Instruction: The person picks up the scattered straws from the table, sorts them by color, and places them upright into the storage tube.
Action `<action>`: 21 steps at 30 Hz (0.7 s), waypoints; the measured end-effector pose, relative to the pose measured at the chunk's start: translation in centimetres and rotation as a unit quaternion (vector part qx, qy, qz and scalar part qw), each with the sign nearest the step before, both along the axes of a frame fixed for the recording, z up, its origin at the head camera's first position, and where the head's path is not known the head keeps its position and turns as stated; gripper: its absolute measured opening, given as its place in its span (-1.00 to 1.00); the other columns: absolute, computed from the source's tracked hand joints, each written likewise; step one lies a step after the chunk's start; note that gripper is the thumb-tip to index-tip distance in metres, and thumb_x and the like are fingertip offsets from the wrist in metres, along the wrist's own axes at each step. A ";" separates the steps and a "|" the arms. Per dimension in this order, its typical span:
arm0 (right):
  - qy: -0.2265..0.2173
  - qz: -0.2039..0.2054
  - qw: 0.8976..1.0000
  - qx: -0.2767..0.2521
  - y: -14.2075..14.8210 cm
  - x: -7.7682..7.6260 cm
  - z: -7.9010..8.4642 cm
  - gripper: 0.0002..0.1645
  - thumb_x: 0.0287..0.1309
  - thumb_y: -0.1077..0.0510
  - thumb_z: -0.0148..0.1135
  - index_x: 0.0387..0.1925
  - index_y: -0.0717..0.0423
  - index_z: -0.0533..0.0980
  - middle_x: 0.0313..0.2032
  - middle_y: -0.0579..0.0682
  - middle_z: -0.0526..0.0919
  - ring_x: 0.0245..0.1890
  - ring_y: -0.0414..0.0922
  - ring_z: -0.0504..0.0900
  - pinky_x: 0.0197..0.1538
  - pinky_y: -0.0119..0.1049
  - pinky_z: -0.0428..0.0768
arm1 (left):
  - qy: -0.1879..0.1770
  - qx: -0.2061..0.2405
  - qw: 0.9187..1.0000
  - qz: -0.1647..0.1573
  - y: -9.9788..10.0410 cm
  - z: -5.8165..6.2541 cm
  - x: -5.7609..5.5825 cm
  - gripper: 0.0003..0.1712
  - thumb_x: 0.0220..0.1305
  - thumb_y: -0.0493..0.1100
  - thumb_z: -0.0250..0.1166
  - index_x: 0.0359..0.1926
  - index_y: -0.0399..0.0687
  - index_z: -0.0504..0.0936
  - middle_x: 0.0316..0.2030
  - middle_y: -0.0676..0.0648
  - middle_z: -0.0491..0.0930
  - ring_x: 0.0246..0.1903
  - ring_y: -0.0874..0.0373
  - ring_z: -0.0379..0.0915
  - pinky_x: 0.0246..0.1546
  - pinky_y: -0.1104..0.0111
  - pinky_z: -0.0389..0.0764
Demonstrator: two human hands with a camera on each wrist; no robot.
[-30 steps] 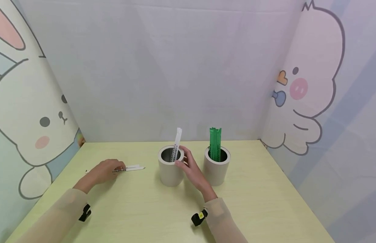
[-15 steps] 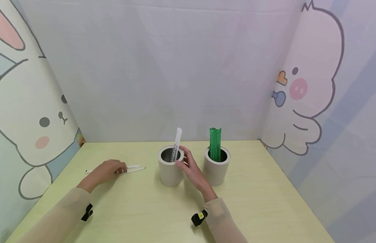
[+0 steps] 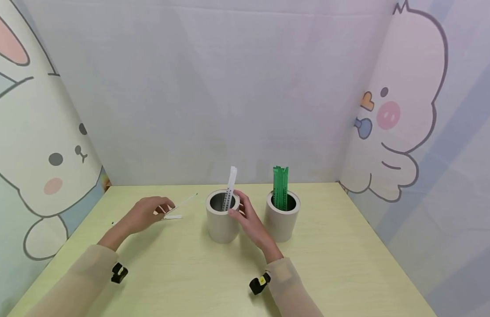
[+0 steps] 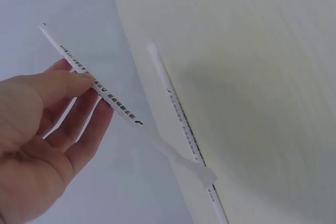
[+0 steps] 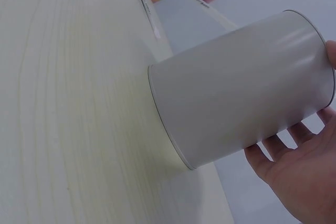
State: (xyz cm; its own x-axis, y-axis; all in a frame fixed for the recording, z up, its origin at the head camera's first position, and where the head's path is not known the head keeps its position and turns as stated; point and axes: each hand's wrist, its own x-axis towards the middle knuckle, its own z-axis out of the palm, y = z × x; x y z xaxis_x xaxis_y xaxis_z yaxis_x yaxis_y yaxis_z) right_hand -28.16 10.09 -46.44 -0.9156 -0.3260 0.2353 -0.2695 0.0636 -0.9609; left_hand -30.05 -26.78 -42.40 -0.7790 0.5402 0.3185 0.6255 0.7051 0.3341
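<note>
My left hand point(image 3: 143, 215) pinches a thin white paper-wrapped straw point(image 4: 113, 102) with black print between thumb and fingers, raised at a slant above the table. Below it, a second wrapped straw point(image 4: 181, 116) lies on the table, partly hidden by the hand in the head view. My right hand point(image 3: 250, 223) holds an upright off-white cylindrical cup point(image 3: 222, 229), thumb at the rim and fingers around the far side. Inside that cup lean white wrapped straws point(image 3: 230, 187).
Just right of the held cup stands a matching cup point(image 3: 281, 225) with several green-wrapped sticks point(image 3: 280, 187) upright in it. The pale wooden table point(image 3: 189, 273) ends at a grey fabric backdrop point(image 3: 197, 110), with cartoon-printed cloth on both sides.
My left hand has risen slightly and moved right, lifting one straw off the table with its far end tilted up. The right hand and both cups have stayed put.
</note>
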 end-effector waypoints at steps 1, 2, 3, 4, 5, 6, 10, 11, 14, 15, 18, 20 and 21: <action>-0.001 0.000 1.000 0.000 0.0 0.0 0.0 -0.20 0.59 0.00 0.12 0.67 -0.22 0.04 0.63 0.00 0.14 0.60 0.15 0.17 0.58 0.25 0.21 | 0.003 0.012 1.000 0.003 0.3 0.4 0.0 -0.59 0.23 -0.54 0.43 0.06 -0.16 0.71 -0.17 -0.09 0.75 -0.22 0.07 0.71 -0.18 0.15 0.77; -0.002 -0.001 1.000 0.000 0.0 0.0 0.0 -0.20 0.59 0.00 0.12 0.68 -0.22 0.03 0.63 -0.01 0.14 0.60 0.14 0.17 0.59 0.24 0.20 | 0.003 0.024 1.000 0.009 0.7 0.8 0.0 -0.60 0.26 -0.53 0.42 0.07 -0.17 0.71 -0.15 -0.10 0.76 -0.20 0.06 0.72 -0.17 0.16 0.77; -0.003 -0.002 1.000 0.001 0.0 0.0 0.0 -0.20 0.59 0.00 0.11 0.68 -0.22 0.03 0.62 -0.02 0.14 0.60 0.13 0.17 0.59 0.23 0.20 | 0.005 0.036 0.999 0.015 1.1 1.1 -0.1 -0.61 0.28 -0.52 0.41 0.09 -0.18 0.70 -0.13 -0.12 0.76 -0.18 0.05 0.73 -0.16 0.15 0.78; -0.004 -0.003 1.000 0.002 0.0 0.1 0.0 -0.20 0.59 0.00 0.12 0.68 -0.23 0.03 0.62 -0.03 0.14 0.60 0.12 0.17 0.60 0.22 0.20 | 0.005 0.048 0.999 0.021 1.5 1.5 -0.1 -0.62 0.30 -0.51 0.40 0.10 -0.19 0.70 -0.11 -0.12 0.76 -0.17 0.03 0.74 -0.15 0.15 0.79; -0.005 -0.003 1.000 0.002 0.0 0.0 0.1 -0.20 0.59 0.00 0.12 0.68 -0.23 0.03 0.62 -0.04 0.15 0.60 0.11 0.17 0.60 0.21 0.20 | 0.005 0.060 0.998 0.029 1.9 1.9 -0.2 -0.62 0.32 -0.49 0.39 0.12 -0.18 0.70 -0.09 -0.13 0.76 -0.15 0.02 0.75 -0.14 0.15 0.79; -0.003 -0.001 1.000 0.003 0.0 0.1 0.1 -0.20 0.60 0.00 0.11 0.68 -0.21 0.02 0.62 -0.02 0.14 0.60 0.12 0.17 0.60 0.23 0.19 | 0.005 0.073 0.997 0.036 2.3 2.2 -0.2 -0.62 0.33 -0.48 0.39 0.13 -0.19 0.69 -0.08 -0.13 0.77 -0.14 -0.01 0.76 -0.12 0.14 0.79; -0.005 0.004 1.000 0.004 -0.1 0.3 0.3 -0.21 0.60 -0.01 0.10 0.68 -0.24 0.02 0.63 -0.03 0.13 0.61 0.12 0.16 0.59 0.24 0.21 | 0.004 0.121 0.991 0.061 3.7 4.0 0.0 -0.60 0.38 -0.45 0.38 0.19 -0.15 0.67 -0.04 -0.13 0.77 -0.08 -0.06 0.76 -0.07 0.09 0.79; -0.005 0.004 1.000 0.004 -0.1 0.3 0.3 -0.20 0.60 -0.01 0.10 0.68 -0.24 0.02 0.63 -0.03 0.13 0.61 0.12 0.15 0.59 0.24 0.20 | 0.004 0.133 0.989 0.065 4.0 4.5 0.2 -0.60 0.39 -0.43 0.37 0.21 -0.14 0.66 -0.03 -0.14 0.77 -0.07 -0.07 0.75 -0.06 0.07 0.79; -0.007 0.005 1.000 0.002 -0.2 0.4 0.4 -0.20 0.60 -0.02 0.11 0.68 -0.24 0.02 0.63 -0.04 0.13 0.61 0.12 0.15 0.59 0.24 0.21 | 0.003 0.170 0.982 0.081 5.3 6.1 0.5 -0.58 0.43 -0.38 0.37 0.25 -0.10 0.63 0.00 -0.13 0.75 -0.02 -0.05 0.73 -0.05 0.09 0.79; -0.007 0.005 1.000 0.001 -0.2 0.4 0.5 -0.20 0.60 -0.02 0.11 0.68 -0.24 0.02 0.63 -0.04 0.13 0.60 0.12 0.16 0.59 0.24 0.20 | 0.004 0.184 0.979 0.086 5.7 6.7 0.6 -0.58 0.44 -0.36 0.37 0.26 -0.09 0.62 0.01 -0.13 0.75 -0.01 -0.04 0.72 -0.05 0.13 0.79; -0.006 0.003 1.000 -0.003 -0.2 0.5 0.6 -0.21 0.60 -0.01 0.11 0.67 -0.24 0.04 0.63 -0.04 0.14 0.60 0.12 0.17 0.59 0.23 0.20 | 0.007 0.228 0.969 0.099 7.2 8.2 0.8 -0.57 0.48 -0.28 0.36 0.31 -0.06 0.60 0.06 -0.12 0.73 0.04 -0.01 0.70 -0.06 0.37 0.75; -0.005 0.001 1.000 -0.005 -0.2 0.5 0.6 -0.22 0.60 0.01 0.11 0.67 -0.24 0.04 0.63 -0.03 0.14 0.61 0.12 0.17 0.60 0.22 0.20 | 0.009 0.262 0.960 0.102 8.2 9.1 0.9 -0.56 0.49 -0.25 0.36 0.33 -0.05 0.59 0.07 -0.12 0.72 0.06 -0.01 0.68 -0.06 0.52 0.68; -0.003 0.002 1.000 -0.005 -0.2 0.6 0.6 -0.22 0.60 0.02 0.11 0.67 -0.23 0.04 0.63 -0.02 0.13 0.61 0.14 0.16 0.60 0.22 0.19 | 0.009 0.280 0.955 0.100 8.8 9.5 0.9 -0.55 0.50 -0.25 0.36 0.34 -0.05 0.58 0.08 -0.13 0.71 0.07 -0.01 0.67 -0.07 0.57 0.65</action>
State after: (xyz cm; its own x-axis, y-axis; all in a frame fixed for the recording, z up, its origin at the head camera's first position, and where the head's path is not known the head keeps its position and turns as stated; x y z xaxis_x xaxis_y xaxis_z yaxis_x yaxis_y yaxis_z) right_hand -27.56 9.90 -45.81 -0.9156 -0.3270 0.2341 -0.2648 0.0520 -0.9629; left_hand -29.10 -18.01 -32.89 -0.8408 0.1228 0.5273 0.5059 0.5250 0.6844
